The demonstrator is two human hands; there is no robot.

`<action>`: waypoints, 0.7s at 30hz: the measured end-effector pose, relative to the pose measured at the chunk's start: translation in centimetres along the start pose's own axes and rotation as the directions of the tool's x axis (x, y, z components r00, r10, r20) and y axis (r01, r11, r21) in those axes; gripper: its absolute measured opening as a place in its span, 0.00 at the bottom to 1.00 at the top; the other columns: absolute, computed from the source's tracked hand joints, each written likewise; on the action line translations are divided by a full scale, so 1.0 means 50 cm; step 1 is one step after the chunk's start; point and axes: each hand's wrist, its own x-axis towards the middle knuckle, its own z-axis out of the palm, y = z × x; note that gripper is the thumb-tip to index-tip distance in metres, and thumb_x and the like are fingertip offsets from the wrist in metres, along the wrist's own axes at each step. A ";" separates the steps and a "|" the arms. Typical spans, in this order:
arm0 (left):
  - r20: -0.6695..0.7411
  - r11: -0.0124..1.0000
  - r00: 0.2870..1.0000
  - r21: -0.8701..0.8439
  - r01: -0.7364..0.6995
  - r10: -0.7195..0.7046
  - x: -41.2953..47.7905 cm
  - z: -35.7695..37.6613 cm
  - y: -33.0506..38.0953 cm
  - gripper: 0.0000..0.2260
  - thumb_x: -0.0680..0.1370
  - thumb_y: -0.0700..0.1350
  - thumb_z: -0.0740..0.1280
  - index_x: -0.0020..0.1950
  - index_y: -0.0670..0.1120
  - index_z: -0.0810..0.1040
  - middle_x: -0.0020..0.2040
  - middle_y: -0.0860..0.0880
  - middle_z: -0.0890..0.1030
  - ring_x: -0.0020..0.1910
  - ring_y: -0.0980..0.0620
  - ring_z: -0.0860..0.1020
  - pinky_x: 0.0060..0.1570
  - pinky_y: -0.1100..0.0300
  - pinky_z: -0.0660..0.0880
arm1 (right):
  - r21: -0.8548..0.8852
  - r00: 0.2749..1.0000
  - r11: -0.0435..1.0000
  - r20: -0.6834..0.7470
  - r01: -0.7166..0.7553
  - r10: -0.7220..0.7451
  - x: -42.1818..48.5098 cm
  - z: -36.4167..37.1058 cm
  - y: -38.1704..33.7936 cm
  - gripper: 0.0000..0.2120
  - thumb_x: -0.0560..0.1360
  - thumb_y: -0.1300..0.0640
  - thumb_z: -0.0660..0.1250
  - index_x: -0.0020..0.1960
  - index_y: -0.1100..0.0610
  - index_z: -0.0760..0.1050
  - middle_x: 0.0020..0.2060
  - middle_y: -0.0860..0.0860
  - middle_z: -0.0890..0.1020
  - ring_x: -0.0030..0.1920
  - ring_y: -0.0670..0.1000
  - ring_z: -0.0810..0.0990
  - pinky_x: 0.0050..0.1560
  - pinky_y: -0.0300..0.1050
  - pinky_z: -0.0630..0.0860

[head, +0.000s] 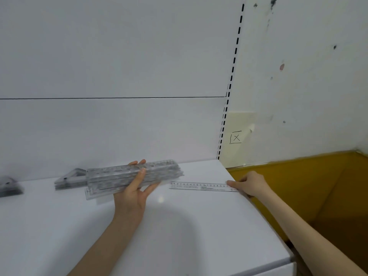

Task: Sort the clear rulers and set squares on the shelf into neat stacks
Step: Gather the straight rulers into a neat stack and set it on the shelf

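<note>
Left grip (pixel 132 193) clasped the stack (pixel 131 175); right grip (pixel 252 184) pinched a ruler (pixel 201 186) end-on near the shelf (pixel 179 236) edge; if tilted, the slick stack could likely fan and spill

open room over shelf (pixel 179 236) front, 2 set-square stacks (pixel 68 179) block back-left

Bundle of clear rulers (pixel 135 175): a thick stack with black markings, being gripped at mid-length by the left hand (pixel 131 196) and sitting slightly tilted over the white shelf (pixel 179 236), above one loose ruler (pixel 89 193) lying flat. Single clear ruler (pixel 201 186): lying flat near the shelf's right edge, its right end being pinched by the right hand (pixel 252 184). Stack of clear set squares (pixel 68 180): sitting near the back, just left of the bundle, with a second, blurred stack (pixel 10 186) at the far left.
</note>
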 end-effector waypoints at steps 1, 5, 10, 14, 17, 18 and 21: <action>0.002 1.000 1.000 0.000 0.000 0.000 0.001 -0.001 0.000 0.12 0.75 0.34 0.65 0.54 0.48 0.76 0.57 0.48 0.82 0.63 0.48 0.76 0.51 0.40 0.78 | 0.033 1.000 0.999 -0.014 -0.003 0.004 -0.002 -0.008 0.010 0.24 0.69 0.41 0.73 0.29 0.58 0.71 0.25 0.50 0.78 0.27 0.49 0.75 0.29 0.38 0.70; 0.019 1.000 1.000 0.016 -0.007 0.007 0.000 -0.004 -0.003 0.11 0.75 0.34 0.65 0.53 0.48 0.76 0.57 0.48 0.81 0.63 0.48 0.76 0.51 0.41 0.78 | 0.189 0.994 0.980 -0.095 0.064 -0.046 -0.017 -0.040 0.046 0.19 0.74 0.48 0.70 0.31 0.59 0.77 0.27 0.51 0.80 0.28 0.48 0.75 0.32 0.40 0.72; 0.046 0.999 0.999 0.051 0.003 -0.005 -0.004 -0.002 -0.010 0.15 0.69 0.37 0.71 0.55 0.47 0.76 0.58 0.47 0.81 0.64 0.47 0.76 0.49 0.41 0.79 | 0.606 0.954 0.758 -0.291 0.243 -0.074 -0.043 -0.076 0.039 0.17 0.78 0.53 0.67 0.34 0.62 0.77 0.26 0.52 0.75 0.30 0.50 0.71 0.35 0.44 0.69; 0.133 0.991 0.985 0.088 0.102 -0.113 -0.014 0.006 -0.015 0.24 0.59 0.44 0.78 0.54 0.48 0.78 0.60 0.46 0.80 0.64 0.43 0.76 0.50 0.39 0.78 | 0.765 0.966 0.590 -0.183 0.258 -0.185 -0.088 -0.067 -0.045 0.14 0.77 0.56 0.67 0.35 0.62 0.75 0.25 0.48 0.73 0.25 0.46 0.67 0.30 0.37 0.67; 0.179 0.981 0.967 0.107 0.163 -0.180 -0.022 0.010 -0.021 0.30 0.61 0.43 0.79 0.62 0.43 0.76 0.62 0.43 0.79 0.62 0.40 0.76 0.50 0.37 0.77 | 0.783 0.944 0.575 -0.047 0.237 -0.325 -0.125 -0.014 -0.121 0.14 0.77 0.57 0.68 0.33 0.61 0.75 0.25 0.50 0.72 0.23 0.45 0.67 0.25 0.34 0.63; 0.187 0.979 0.963 0.104 0.175 -0.192 -0.025 0.011 -0.022 0.31 0.62 0.42 0.78 0.64 0.41 0.75 0.63 0.41 0.79 0.62 0.39 0.77 0.49 0.37 0.77 | 0.786 0.935 0.576 -0.008 0.225 -0.354 -0.133 0.005 -0.141 0.15 0.77 0.57 0.68 0.33 0.60 0.75 0.25 0.51 0.72 0.23 0.45 0.67 0.25 0.34 0.63; 0.215 0.980 0.957 0.084 0.181 -0.195 -0.026 0.012 -0.023 0.38 0.56 0.45 0.83 0.63 0.41 0.75 0.63 0.39 0.78 0.62 0.39 0.76 0.48 0.36 0.77 | 0.752 0.924 0.620 0.042 0.221 -0.381 -0.142 0.042 -0.180 0.18 0.75 0.54 0.70 0.29 0.57 0.75 0.28 0.54 0.75 0.25 0.48 0.68 0.26 0.36 0.64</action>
